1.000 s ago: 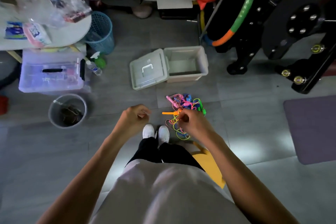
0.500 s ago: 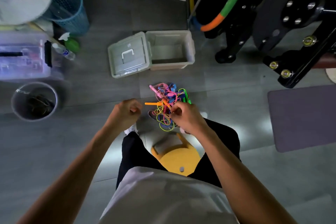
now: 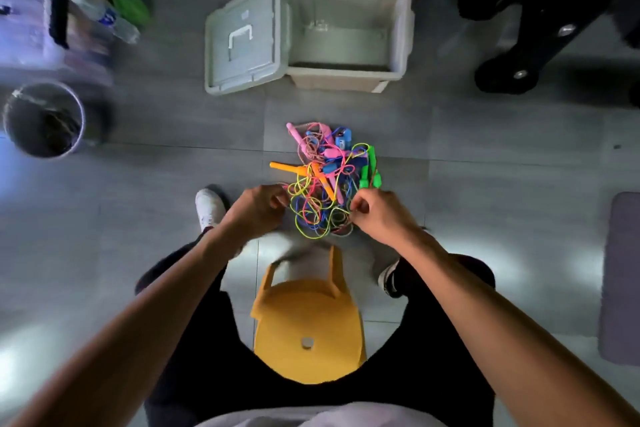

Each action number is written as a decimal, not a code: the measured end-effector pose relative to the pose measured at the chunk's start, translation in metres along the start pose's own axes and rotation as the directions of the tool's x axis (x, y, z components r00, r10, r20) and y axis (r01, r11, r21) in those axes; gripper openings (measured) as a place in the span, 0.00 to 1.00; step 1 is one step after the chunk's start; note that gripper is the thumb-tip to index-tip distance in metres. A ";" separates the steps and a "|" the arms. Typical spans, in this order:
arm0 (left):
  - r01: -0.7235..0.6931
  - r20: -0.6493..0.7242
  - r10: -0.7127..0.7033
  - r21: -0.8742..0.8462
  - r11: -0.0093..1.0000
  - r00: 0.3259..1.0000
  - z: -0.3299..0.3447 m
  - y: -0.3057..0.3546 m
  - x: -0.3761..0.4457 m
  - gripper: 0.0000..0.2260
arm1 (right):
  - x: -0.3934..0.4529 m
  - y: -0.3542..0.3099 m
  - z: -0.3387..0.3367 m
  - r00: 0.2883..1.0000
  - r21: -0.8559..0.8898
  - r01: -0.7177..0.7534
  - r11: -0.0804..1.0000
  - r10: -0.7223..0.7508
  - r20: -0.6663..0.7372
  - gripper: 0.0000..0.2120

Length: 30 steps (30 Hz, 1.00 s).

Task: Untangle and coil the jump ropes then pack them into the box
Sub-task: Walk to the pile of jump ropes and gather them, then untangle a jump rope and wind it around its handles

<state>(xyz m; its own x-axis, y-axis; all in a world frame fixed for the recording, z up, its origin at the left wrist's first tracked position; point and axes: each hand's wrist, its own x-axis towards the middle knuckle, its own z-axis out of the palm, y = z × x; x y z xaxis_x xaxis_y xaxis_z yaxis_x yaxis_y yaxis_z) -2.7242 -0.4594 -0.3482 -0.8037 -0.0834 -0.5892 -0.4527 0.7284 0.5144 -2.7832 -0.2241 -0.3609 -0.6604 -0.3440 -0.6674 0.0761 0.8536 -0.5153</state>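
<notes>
A tangled heap of jump ropes [image 3: 327,180] lies on the grey floor, with pink, orange, blue and green handles and thin yellow, pink and blue cords. My left hand [image 3: 258,208] is at the heap's left edge, fingers curled, apparently pinching a cord. My right hand [image 3: 375,213] is at the right edge, fingers curled on cords below the green handles. Beyond the heap stands the open white box [image 3: 403,24], empty, with its lid [image 3: 242,42] lying flat to its left.
A yellow stool [image 3: 306,329] sits between my legs. A grey bin [image 3: 43,120] and clear storage crate [image 3: 31,21] are at left, black exercise equipment [image 3: 540,10] at upper right, and a purple mat [image 3: 621,274] at right.
The view dropped closer to the floor as I lowered towards the stool. Both hands moved down to the two sides of the rope heap; my feet spread apart.
</notes>
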 end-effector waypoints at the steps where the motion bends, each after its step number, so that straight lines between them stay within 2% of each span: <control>1: -0.005 -0.016 0.005 0.004 1.000 1.000 0.017 -0.007 0.012 0.09 | 0.012 0.017 0.011 1.000 -0.004 0.004 1.000 -0.004 -0.010 0.02; 4: -0.005 -0.015 0.004 -0.024 1.000 1.000 0.068 -0.036 0.046 0.10 | 0.047 0.062 0.052 0.999 -0.001 0.001 1.000 -0.001 -0.038 0.04; 8: -0.052 -0.005 0.052 -0.035 0.998 0.999 0.130 -0.081 0.073 0.08 | 0.080 0.101 0.111 0.991 0.136 -0.012 0.991 0.031 -0.133 0.03; 12: -0.138 -0.010 0.139 -0.182 0.974 0.990 0.156 -0.125 0.070 0.05 | 0.087 0.114 0.148 0.984 0.161 0.010 0.987 0.020 -0.178 0.03; 14: -0.126 -0.057 0.115 -0.288 0.949 0.992 0.160 -0.140 0.070 0.04 | 0.088 0.114 0.159 0.983 0.134 0.031 0.991 -0.006 -0.182 0.03; 16: -0.072 -0.085 0.044 -0.352 0.933 0.995 0.161 -0.143 0.072 0.14 | 0.084 0.109 0.165 0.977 0.108 0.036 0.993 -0.012 -0.215 0.04; 20: -0.047 -0.109 -0.011 -0.519 0.853 0.994 0.168 -0.147 0.058 0.19 | 0.057 0.100 0.186 0.960 0.147 0.021 0.989 0.022 -0.279 0.03; 24: -0.121 -0.157 0.053 -0.461 0.879 0.986 0.169 -0.152 0.041 0.16 | 0.034 0.091 0.204 0.969 0.105 0.067 0.992 -0.039 -0.244 0.03; 26: -0.167 -0.155 0.116 -0.375 0.912 0.981 0.163 -0.146 0.032 0.14 | 0.029 0.097 0.208 0.971 0.093 0.087 0.992 -0.064 -0.229 0.06; 28: -0.229 -0.208 0.167 -0.321 0.919 0.964 0.158 -0.144 0.028 0.11 | 0.027 0.112 0.207 0.974 0.073 0.053 0.996 -0.036 -0.223 0.06; 30: -0.232 -0.248 0.150 -0.347 0.908 0.957 0.159 -0.147 0.027 0.10 | 0.029 0.128 0.205 0.968 0.083 0.017 0.996 0.005 -0.249 0.04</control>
<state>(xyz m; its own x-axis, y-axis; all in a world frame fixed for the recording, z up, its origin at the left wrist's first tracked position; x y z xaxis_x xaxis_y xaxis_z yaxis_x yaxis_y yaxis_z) -2.6181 -0.4610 -0.5390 -0.9328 -0.1392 -0.3323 -0.3587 0.4447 0.8207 -2.6392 -0.2049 -0.5562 -0.8255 -0.2317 -0.5146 0.1266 0.8126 -0.5689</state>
